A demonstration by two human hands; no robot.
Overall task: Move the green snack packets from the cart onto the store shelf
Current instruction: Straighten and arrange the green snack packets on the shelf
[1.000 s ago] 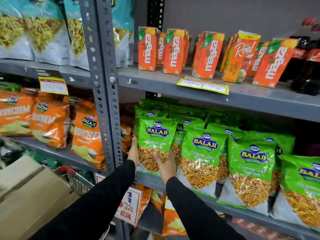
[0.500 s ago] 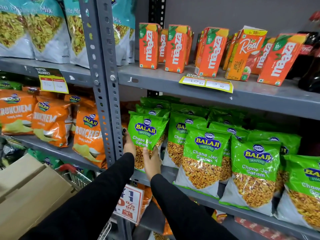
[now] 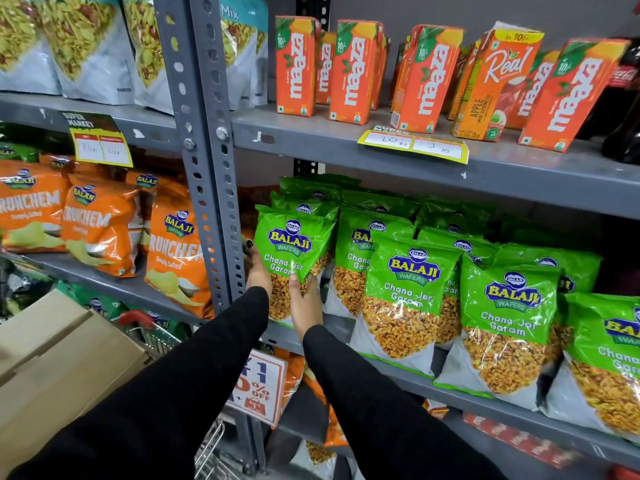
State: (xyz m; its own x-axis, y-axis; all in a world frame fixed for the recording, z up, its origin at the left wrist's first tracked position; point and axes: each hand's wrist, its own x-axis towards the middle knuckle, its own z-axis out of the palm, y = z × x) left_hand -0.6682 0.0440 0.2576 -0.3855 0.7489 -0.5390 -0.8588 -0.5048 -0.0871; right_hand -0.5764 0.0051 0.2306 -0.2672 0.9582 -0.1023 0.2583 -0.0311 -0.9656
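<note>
Packet (image 3: 291, 244) shifted left, toward the post (image 3: 211, 188). Left hand (image 3: 258, 271) and right hand (image 3: 306, 303) grip its base; shelving nearly complete.

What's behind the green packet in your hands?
Behind the held packet, the tops of at least two more green packets show, stacked front to back. Their lower halves are hidden by it. The left hand and right hand grip its lower part.

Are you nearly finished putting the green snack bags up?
Done: a row of green packets stands on the shelf. In hand: left hand and right hand grip the end packet at the row's left. Left: leftover packets show in the cart.
</note>
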